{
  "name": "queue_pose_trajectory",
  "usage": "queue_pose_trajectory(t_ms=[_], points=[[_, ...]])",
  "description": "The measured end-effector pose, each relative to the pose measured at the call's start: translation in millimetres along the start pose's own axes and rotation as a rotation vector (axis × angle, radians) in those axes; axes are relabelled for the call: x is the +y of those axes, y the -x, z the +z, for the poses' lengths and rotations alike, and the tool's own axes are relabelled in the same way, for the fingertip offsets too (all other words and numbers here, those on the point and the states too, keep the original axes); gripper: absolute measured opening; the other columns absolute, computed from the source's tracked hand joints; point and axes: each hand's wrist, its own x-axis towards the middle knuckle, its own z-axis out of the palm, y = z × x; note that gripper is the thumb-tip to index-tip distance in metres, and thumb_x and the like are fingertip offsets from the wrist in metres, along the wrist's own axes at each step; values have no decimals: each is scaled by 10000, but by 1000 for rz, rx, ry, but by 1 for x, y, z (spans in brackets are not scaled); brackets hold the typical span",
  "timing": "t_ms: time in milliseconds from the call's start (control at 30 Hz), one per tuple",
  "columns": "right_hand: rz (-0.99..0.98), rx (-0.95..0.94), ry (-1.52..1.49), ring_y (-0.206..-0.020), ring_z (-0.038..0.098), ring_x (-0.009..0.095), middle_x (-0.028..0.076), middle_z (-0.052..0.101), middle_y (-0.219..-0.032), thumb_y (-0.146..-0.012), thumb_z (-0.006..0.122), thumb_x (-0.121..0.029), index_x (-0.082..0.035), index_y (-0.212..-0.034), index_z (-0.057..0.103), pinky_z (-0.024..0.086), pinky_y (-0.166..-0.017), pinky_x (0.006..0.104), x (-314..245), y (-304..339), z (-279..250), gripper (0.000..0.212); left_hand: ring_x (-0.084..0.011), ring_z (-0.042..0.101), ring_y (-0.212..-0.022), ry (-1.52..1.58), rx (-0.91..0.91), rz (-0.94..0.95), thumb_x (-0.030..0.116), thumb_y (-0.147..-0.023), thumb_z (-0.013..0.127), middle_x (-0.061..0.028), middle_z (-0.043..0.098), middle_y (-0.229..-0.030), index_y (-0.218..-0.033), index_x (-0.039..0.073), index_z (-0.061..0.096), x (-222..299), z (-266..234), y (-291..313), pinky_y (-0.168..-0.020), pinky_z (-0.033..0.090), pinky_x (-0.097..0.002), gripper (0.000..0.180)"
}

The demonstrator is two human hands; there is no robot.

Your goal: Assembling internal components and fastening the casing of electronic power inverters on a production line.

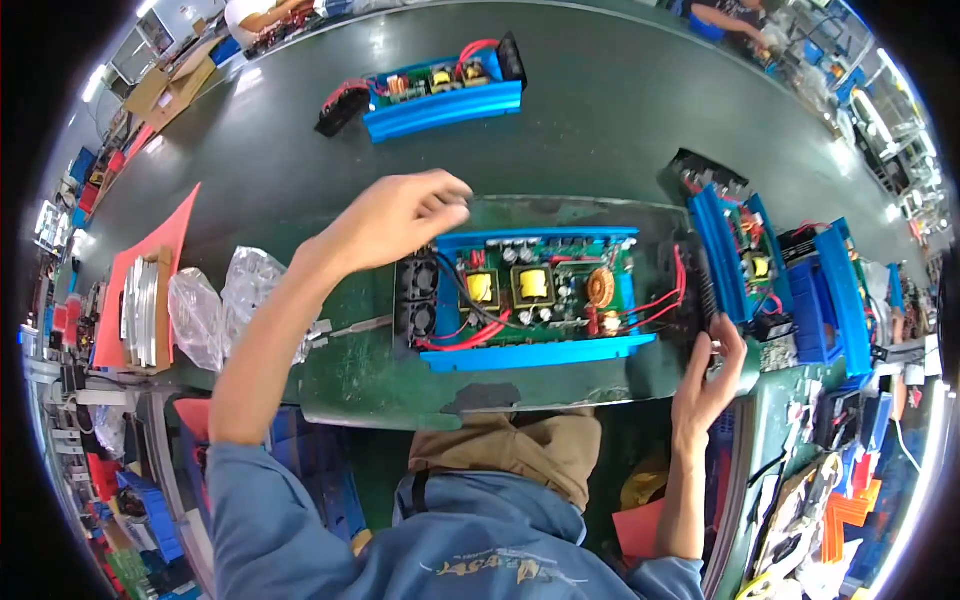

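Note:
A power inverter with its casing open [535, 345] lies in front of me. Blue metal sides flank a green circuit board carrying yellow-wrapped transformers [533, 284] and a copper coil [600, 288]. Twin black fans [420, 298] sit at its left end. Over its far left corner my left hand [405, 215] is raised with curled fingers; whatever they hold, if anything, is hidden. My right hand [712, 375] grips the near end of a black end panel [690, 295] between thumb and fingers. Red wires [680, 280] run from the board toward that panel.
Another open blue unit [445, 108] lies farther off, and more blue units [725, 255] stand at the right beside a blue bin [815, 310]. Clear plastic bags [250, 290], a screwdriver-like shaft [360, 327] and a pink sheet with stacked parts [140, 290] are at left.

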Motion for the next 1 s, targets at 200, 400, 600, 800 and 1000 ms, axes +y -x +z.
queue_pose_trajectory(t_ms=[200,400,600,800,1000], points=[[31,-274,-113,-887,542,143,61,583,-1026,-926,680,-16,10,-1288,585,463,-821,280,-10,41,17,375,-224,701,-938,-73,630,-320,269,-982,677,-131,699,-1074,-1181,-6,646,1,52,104,-843,530,-345,341],[96,-300,-151,-789,522,142,58,589,-955,-872,739,-2,-9,-1204,631,438,-720,276,-7,33,30,349,-330,644,-1018,24,430,-310,138,-867,761,-162,626,-1146,-1139,-24,648,18,89,112,-903,500,-369,335],[106,-289,-97,-741,508,92,12,597,-904,-898,735,-17,-4,-1113,669,421,-677,237,-3,35,30,225,-298,627,-1193,-497,606,282,117,-821,723,-122,663,-1292,-1218,46,687,19,88,87,-1024,483,-438,405],[203,-261,-128,-674,487,99,48,648,-962,-869,776,-41,-12,-1079,681,405,-625,244,3,35,32,232,-295,540,-1330,-549,429,241,29,-776,710,-96,610,-1374,-1350,60,578,7,73,38,-1161,368,-472,591],[158,-292,-41,-760,520,49,2,620,-980,-917,741,-28,9,-1088,668,422,-678,195,2,35,32,190,-382,531,-1312,-172,540,-73,120,-878,752,-209,544,-1423,-1407,7,510,-15,88,55,-1111,412,-439,593]])
